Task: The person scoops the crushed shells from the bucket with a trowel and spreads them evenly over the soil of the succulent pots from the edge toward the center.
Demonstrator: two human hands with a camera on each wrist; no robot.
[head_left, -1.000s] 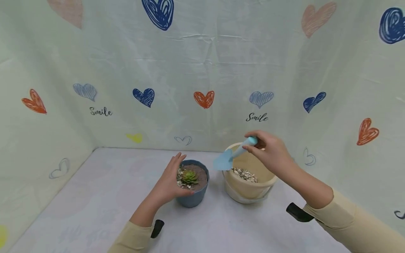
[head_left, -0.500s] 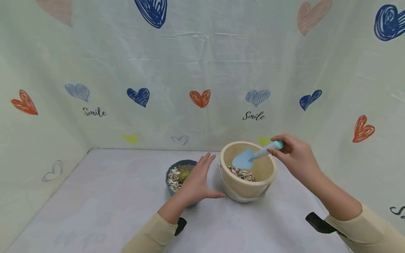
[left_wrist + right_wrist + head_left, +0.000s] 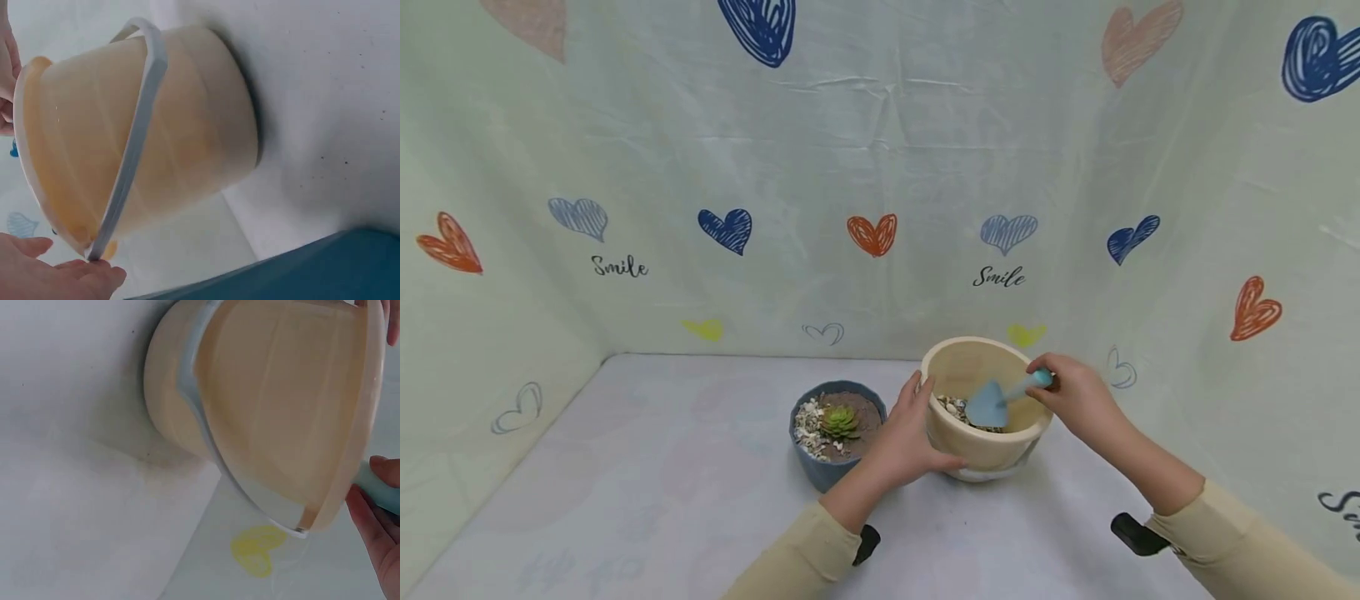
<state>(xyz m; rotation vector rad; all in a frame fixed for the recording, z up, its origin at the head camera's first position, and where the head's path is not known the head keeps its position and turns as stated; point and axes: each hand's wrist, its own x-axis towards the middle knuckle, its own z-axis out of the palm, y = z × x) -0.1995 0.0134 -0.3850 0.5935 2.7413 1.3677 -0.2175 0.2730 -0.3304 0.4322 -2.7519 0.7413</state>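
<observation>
My right hand [image 3: 1078,396] pinches the handle of a light-blue toy trowel [image 3: 987,406]. The blade points down inside a cream bucket [image 3: 992,454], over or against the gravel [image 3: 953,407] at its bottom; contact is unclear. In the right wrist view, fingers and thumb close round the trowel handle [image 3: 381,492] beside the rim. My left hand [image 3: 902,437] lies at the bucket's left side, thumb and fingers spread. In the left wrist view, fingertips of that hand [image 3: 59,275] touch the rim where the pale bail handle [image 3: 140,119] joins.
Just left of the bucket stands a blue pot [image 3: 822,475] with a green succulent [image 3: 839,422], brown soil and pale gravel on its left half; my left hand partly covers its right side. A white cloth [image 3: 662,475] covers the table, and a heart-printed curtain [image 3: 820,167] hangs behind.
My left hand has moved right from the blue pot to the bucket. The trowel went right over the bucket, then down inside it, held in my right hand.
</observation>
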